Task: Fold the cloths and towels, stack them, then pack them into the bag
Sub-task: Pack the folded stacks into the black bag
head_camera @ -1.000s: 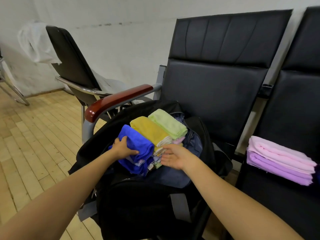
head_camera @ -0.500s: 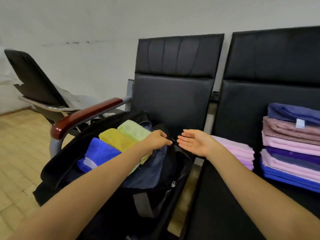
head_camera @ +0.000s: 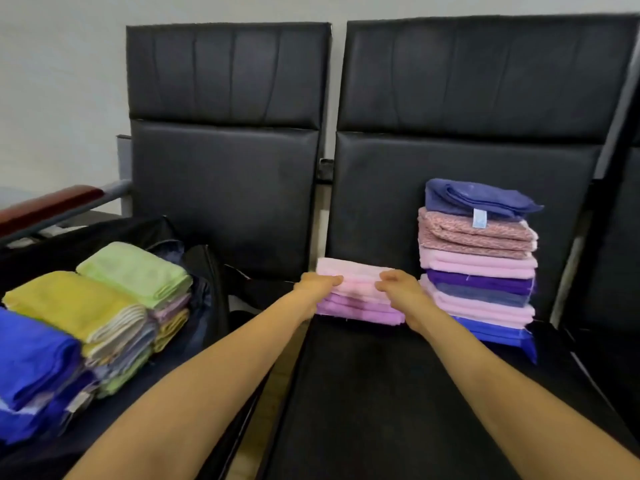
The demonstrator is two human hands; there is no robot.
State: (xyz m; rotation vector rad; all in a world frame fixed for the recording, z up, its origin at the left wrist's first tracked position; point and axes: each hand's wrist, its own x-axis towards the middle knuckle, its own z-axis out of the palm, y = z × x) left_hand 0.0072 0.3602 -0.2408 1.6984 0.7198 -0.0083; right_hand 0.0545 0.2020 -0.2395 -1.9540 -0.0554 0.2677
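Note:
A small stack of folded pink and lilac towels [head_camera: 358,299] lies on the middle black seat. My left hand [head_camera: 317,285] grips its left end and my right hand [head_camera: 398,284] grips its right end, fingers curled over the top pink towel. To the left, the open black bag [head_camera: 194,268] holds folded cloths: a green one [head_camera: 135,271], a yellow one [head_camera: 69,303] and a blue one [head_camera: 31,355] on top of others. A taller stack of folded towels [head_camera: 478,268] in blue, pink and purple stands on the same seat, right of my hands.
Black padded seat backs [head_camera: 225,133] rise behind the bag and stacks. A brown wooden armrest [head_camera: 45,206] sits at the far left. The front of the middle seat [head_camera: 381,393] lies bare under my forearms. A pale wall is behind.
My view swung right from the bag to the middle seat. Both hands left the bag, reached across, and now hold the ends of the pink and lilac stack.

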